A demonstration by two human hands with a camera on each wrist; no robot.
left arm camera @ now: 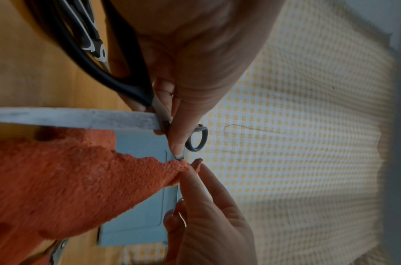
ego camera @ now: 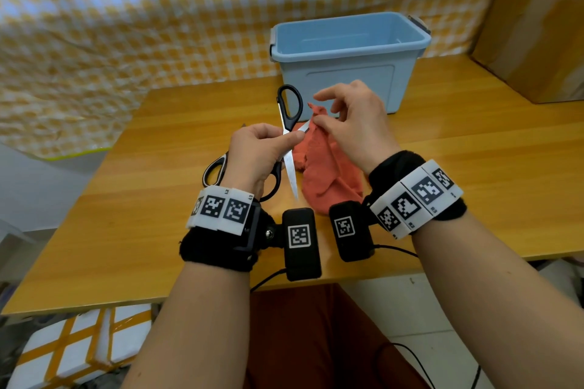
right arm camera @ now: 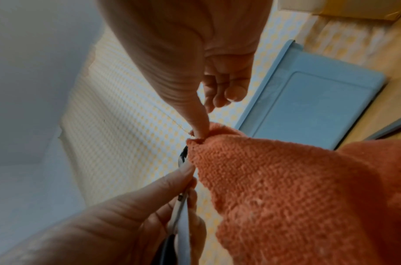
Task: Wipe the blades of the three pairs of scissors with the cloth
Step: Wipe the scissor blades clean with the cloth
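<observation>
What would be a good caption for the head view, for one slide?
Left hand holds open black-handled scissors while right hand pinches the orange cloth over one blade, before a blue bin.

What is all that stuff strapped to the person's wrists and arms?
Both forearms are bare, with no sleeves. Each wrist wears a black fabric band topped by a white curved bracelet printed with black square code markers. A small black box bearing another marker juts from the inner side of each wrist, and thin black cables trail from the boxes.
</observation>
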